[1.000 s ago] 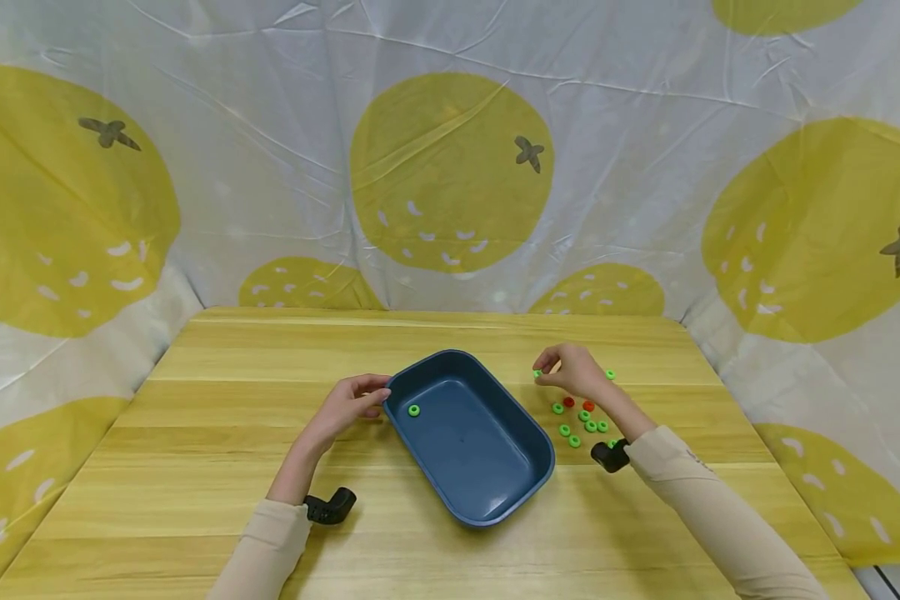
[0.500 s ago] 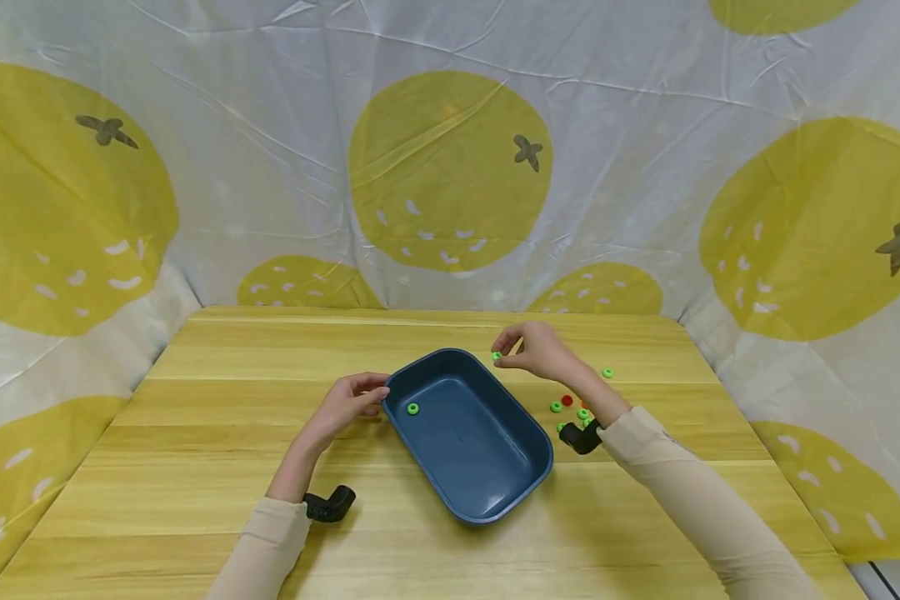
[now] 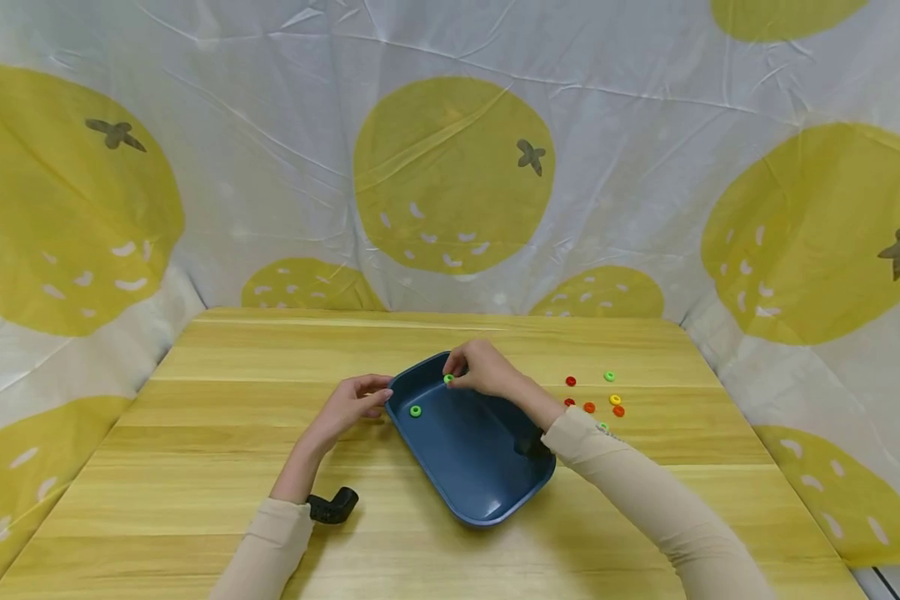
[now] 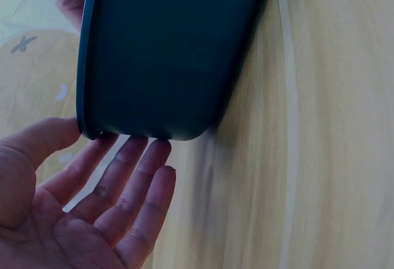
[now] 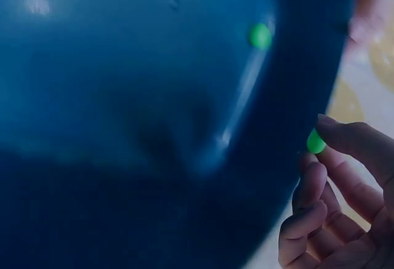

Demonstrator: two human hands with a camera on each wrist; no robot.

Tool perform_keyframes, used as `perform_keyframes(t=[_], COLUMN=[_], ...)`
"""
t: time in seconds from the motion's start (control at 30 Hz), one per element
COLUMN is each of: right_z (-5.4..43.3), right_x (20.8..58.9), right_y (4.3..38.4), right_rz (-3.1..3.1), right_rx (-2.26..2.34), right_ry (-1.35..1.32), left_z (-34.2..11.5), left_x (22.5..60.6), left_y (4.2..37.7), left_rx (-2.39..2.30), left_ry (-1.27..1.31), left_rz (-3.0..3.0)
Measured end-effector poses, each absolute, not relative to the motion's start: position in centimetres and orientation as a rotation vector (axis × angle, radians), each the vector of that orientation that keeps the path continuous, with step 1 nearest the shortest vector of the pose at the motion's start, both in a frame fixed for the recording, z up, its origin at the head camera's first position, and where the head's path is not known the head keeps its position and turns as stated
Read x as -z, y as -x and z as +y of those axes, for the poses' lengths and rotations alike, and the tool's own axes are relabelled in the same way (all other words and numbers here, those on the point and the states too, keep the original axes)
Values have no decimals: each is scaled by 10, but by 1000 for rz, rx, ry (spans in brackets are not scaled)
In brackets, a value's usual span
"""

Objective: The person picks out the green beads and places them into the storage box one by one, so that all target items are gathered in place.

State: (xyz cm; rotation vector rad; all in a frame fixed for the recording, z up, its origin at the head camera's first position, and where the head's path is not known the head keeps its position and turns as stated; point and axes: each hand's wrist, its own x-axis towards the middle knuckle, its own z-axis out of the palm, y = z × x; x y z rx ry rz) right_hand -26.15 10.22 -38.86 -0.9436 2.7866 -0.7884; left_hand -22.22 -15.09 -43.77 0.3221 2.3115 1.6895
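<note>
Backdrop: fruit-print cloth (image 3: 270, 150) behind a wooden table (image 3: 307, 342).
Left hand (image 3: 348, 404): pinching the blue tray (image 3: 461, 454) at its rim, mid-frame, I'd judge to steady it.
Right hand (image 3: 483, 368): pinching a green ring (image 3: 448, 379), presumably because it's so small.
Ring's place: by my reading, over the tray's upper end, right of the left hand.
</note>
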Motion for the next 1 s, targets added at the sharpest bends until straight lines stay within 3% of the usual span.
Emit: perform_keyframes(t=[0.6,1.0], right_z=[75,81], right_x=[428,423], right_y=[258,258], right_rz=[2751,2768], right_rx=[632,687], right_ry=[822,886], left_z=[-149,-150], left_x=[440,439], left_y=[223,223], left_rx=[-1690,-1694], left_ry=[-315,-309], left_rz=[2317,2321])
